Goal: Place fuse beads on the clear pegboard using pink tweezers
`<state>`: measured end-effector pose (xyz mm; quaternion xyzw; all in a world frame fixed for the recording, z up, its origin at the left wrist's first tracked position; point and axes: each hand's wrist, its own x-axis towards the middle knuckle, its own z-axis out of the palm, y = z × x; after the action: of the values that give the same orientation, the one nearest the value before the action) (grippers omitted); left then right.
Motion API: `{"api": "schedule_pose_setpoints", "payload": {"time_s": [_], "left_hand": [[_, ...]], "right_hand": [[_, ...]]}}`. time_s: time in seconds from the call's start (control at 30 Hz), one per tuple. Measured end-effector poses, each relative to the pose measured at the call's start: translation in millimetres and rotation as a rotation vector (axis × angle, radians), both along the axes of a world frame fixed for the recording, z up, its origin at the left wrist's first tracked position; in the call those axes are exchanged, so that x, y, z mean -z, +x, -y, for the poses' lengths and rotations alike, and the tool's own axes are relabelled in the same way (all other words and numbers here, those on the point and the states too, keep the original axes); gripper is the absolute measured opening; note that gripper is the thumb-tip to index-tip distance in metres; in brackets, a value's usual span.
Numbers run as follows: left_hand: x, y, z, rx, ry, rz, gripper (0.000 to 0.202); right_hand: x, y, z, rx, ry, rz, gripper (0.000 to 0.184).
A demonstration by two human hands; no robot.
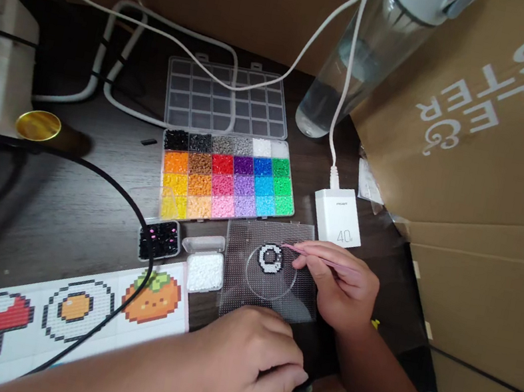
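Note:
My right hand (344,291) is closed around pink tweezers (326,259). Their tips reach the upper right edge of a small bead figure (263,259) with white beads and black ones around its ring shape. That figure sits on a clear pegboard (243,230), within a marked circle. My left hand (250,363) rests at the pegboard's near edge, its fingers curled in and nothing visible in them. A small lidded box of white beads (205,272) stands open left of the pegboard, beside a box of black beads (160,239) with some pink ones.
A sorted bead case (231,180) lies open behind the pegboard. Nearby are a white charger (338,217) with a cable, a water bottle (361,65) and a cardboard wall (486,188). A pattern sheet (23,343) lies front left; a black cable (128,189) crosses over it.

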<state>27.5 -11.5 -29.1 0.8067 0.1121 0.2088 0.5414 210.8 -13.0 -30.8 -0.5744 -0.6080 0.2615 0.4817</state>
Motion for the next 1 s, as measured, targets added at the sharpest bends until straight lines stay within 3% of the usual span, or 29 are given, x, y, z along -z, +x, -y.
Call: {"api": "schedule_pose_setpoints", "payload": {"time_s": [1.0], "left_hand": [[1.0, 0.8, 1.1, -0.007, 0.013, 0.004, 0.032]], "right_hand": [[-1.2, 0.1, -0.9, -0.06, 0.0, 0.007, 0.027]]}}
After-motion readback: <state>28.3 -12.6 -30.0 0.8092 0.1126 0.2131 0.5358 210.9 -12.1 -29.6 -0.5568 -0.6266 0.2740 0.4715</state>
